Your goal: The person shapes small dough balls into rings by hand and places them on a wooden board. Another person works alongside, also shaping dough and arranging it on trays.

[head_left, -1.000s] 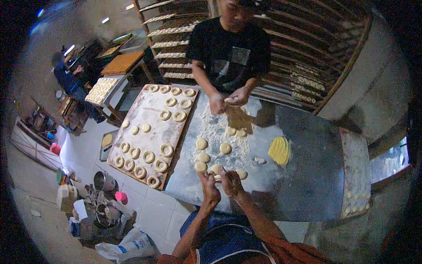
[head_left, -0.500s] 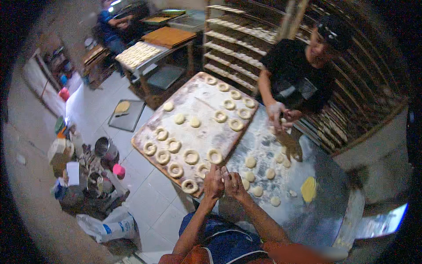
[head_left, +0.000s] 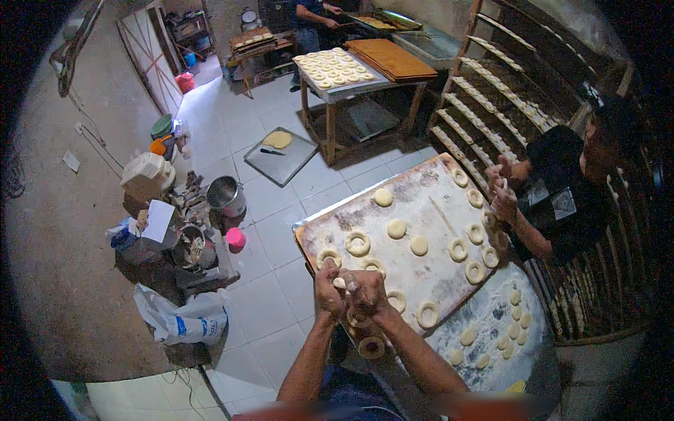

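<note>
My left hand (head_left: 328,293) and my right hand (head_left: 366,293) are close together over the front edge of a floured wooden board (head_left: 351,203). Both are closed, with a small pale piece of dough (head_left: 340,283) showing between them. How far each set of fingers wraps the dough is partly hidden. Around my hands lie dough rings, among them a ring (head_left: 357,243) just beyond and another ring (head_left: 427,315) to the right. One more ring (head_left: 371,347) sits below my right wrist. Flat dough rounds (head_left: 397,229) rest mid-board, with further rings along its right side.
Right of the board, a round floured metal table (head_left: 484,319) bears several dough pieces. A co-worker (head_left: 562,196) stands there, hands together, before racks (head_left: 484,91) of dough. Beyond are a ring-filled tray (head_left: 330,68) and a floor tray (head_left: 281,161). Buckets (head_left: 226,195) and a sack (head_left: 184,316) line the left.
My view has swung left, so the board and metal table appear farther right. My hands have shifted left along the board's front, and dough now shows between them. The co-worker's hands have risen.
</note>
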### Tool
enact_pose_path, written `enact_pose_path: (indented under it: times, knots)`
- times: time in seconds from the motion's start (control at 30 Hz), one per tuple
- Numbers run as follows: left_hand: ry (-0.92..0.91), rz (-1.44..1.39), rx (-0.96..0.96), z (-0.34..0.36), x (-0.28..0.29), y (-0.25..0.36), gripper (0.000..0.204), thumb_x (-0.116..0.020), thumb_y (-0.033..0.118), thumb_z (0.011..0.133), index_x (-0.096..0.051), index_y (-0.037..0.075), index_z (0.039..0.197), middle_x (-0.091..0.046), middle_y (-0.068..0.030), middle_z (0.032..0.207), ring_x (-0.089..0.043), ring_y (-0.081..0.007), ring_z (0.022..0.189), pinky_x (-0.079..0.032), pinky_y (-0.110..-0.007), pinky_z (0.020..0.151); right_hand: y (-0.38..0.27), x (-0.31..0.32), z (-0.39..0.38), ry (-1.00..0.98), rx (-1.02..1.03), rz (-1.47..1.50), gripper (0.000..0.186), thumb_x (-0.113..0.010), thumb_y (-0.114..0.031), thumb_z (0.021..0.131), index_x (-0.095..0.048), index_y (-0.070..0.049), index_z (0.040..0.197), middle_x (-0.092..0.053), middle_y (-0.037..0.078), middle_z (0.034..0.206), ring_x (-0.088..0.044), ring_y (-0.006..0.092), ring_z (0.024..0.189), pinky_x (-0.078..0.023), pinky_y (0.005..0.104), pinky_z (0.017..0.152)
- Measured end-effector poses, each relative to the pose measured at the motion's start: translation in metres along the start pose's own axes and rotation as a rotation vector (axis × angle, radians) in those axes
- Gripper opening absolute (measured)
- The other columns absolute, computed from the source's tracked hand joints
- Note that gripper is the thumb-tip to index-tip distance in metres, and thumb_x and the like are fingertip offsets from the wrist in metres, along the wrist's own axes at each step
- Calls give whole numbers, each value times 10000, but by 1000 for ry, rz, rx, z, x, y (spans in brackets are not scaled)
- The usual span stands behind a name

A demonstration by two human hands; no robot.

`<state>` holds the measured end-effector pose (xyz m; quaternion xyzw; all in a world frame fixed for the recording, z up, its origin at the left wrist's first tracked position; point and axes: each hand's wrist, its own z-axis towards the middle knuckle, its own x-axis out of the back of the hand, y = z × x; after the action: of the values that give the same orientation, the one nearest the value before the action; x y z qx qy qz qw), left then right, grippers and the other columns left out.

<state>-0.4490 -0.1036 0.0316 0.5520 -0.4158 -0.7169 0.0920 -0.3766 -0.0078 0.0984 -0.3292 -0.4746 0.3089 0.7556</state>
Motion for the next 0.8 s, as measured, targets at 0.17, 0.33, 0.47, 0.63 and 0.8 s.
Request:
enact_pose_path:
  times: [0.17, 0.33, 0.47, 0.63, 0.8]
  knots:
    - [138, 936, -434, 49, 54, 9, 275, -448, 232, 895, -466, 18, 723, -474, -138, 658, -515, -329, 633, -396, -402, 564, 57, -34, 41, -64, -192, 352, 428, -517, -439, 850, -607, -25, 906, -597, 137, 728, -599, 246, 699, -477, 396, 667]
    - [211, 1360, -215, 107, 39, 50, 328, -385, 241, 920, -521, 5, 738, -538, -169, 683, -555, -350, 673, -425, -437, 611, 54, -27, 101, -63, -404, 16, 489, -646, -392, 768, -554, 11, 1029, -612, 200, 860, -606, 356, 819, -484, 436, 770]
    - [8, 1884, -201, 135, 96, 50, 282, -461, 232, 904, -625, 12, 838, -611, -192, 819, -586, -360, 798, -469, -469, 712, 67, -30, 71, -4, -365, -428, 600, -692, -320, 740, -472, 58, 1150, -575, 275, 1058, -596, 404, 940, -481, 463, 834]
    - [-46, 1526, -121, 144, 57, 45, 224, -606, 214, 828, -644, -1, 877, -613, -178, 879, -590, -335, 799, -467, -452, 730, -6, 39, -46, 200, -500, -136, 491, -687, -158, 762, -533, -58, 1218, -572, 149, 915, -575, 291, 827, -478, 386, 760]
    - [-168, 1741, -321, 162, 147, 4, 213, -596, 210, 836, -658, 29, 930, -645, -154, 851, -608, -309, 797, -481, -407, 719, -15, 88, -216, 291, -800, -127, 401, -652, -133, 793, -557, -47, 1173, -577, 135, 882, -590, 248, 777, -490, 370, 707]
